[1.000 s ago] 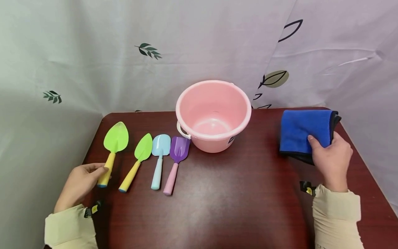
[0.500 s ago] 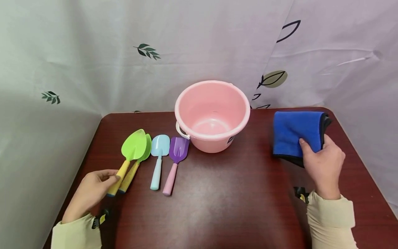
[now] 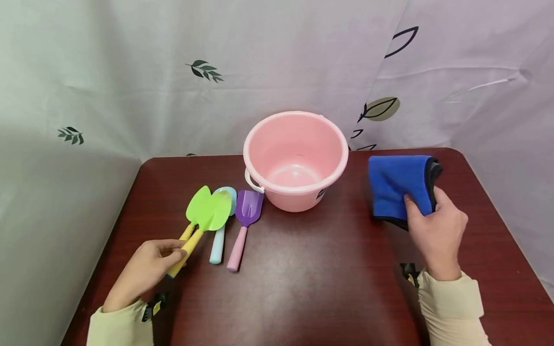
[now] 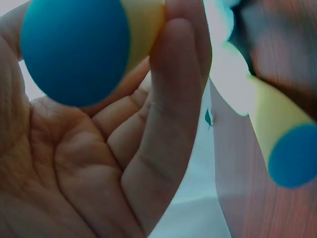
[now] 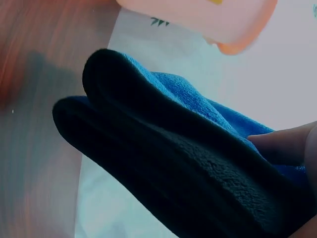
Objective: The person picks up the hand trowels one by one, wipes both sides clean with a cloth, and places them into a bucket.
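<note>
My left hand (image 3: 151,264) pinches the yellow handle of a green-bladed garden trowel (image 3: 215,211); the handle's blue end (image 4: 74,54) shows large in the left wrist view. In the head view this trowel overlaps a second green trowel (image 3: 196,204) with a yellow handle and partly hides a light blue hand shovel (image 3: 217,247). A purple hand shovel (image 3: 249,207) with a pink handle lies to the right of them on the table. My right hand (image 3: 438,235) grips a folded blue cloth (image 3: 398,182) with black edging, thumb on top; its stacked folds fill the right wrist view.
A pink bucket (image 3: 295,192) with a white handle (image 3: 254,181) stands at the back middle of the dark red wooden table (image 3: 303,288). Pale curtains (image 3: 281,57) with leaf prints hang behind the table and at its sides.
My left hand has carried the trowel rightward, over the second green trowel and onto the light blue shovel's blade in view. My right hand has moved left with the cloth.
</note>
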Motion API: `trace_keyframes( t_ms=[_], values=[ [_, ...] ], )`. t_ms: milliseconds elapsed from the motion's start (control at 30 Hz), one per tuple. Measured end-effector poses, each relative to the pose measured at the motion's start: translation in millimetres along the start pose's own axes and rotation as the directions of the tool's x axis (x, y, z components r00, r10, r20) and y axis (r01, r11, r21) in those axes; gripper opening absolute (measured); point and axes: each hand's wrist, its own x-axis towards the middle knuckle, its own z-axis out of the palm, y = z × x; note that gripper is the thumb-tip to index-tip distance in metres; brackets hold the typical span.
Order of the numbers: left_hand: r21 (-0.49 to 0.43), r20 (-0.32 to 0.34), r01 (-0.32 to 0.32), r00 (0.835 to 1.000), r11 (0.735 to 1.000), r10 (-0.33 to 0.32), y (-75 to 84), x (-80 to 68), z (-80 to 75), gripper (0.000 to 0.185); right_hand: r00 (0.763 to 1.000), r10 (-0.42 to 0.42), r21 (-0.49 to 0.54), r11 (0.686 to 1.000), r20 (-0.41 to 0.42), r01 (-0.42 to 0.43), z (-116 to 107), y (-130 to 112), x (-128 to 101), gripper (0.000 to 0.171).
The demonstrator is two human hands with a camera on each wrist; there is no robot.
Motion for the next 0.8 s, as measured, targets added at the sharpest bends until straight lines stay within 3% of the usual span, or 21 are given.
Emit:
trace_keyframes(
  t_ms=[400, 800],
  values=[
    [-0.015, 0.056, -0.104, 0.993, 0.995, 0.104, 26.6, 7.2, 16.6, 0.025, 0.986, -0.164, 0.046, 0.985, 0.012, 0.163, 11.3, -7.3, -19.9, 0.032],
    [-0.065, 0.097, -0.236, 0.965, 0.97, 0.242, 51.1, 19.2, 44.3, 0.022, 0.969, -0.244, 0.07, 0.968, 0.023, 0.242, 12.5, -19.0, -34.1, 0.036]
  ],
)
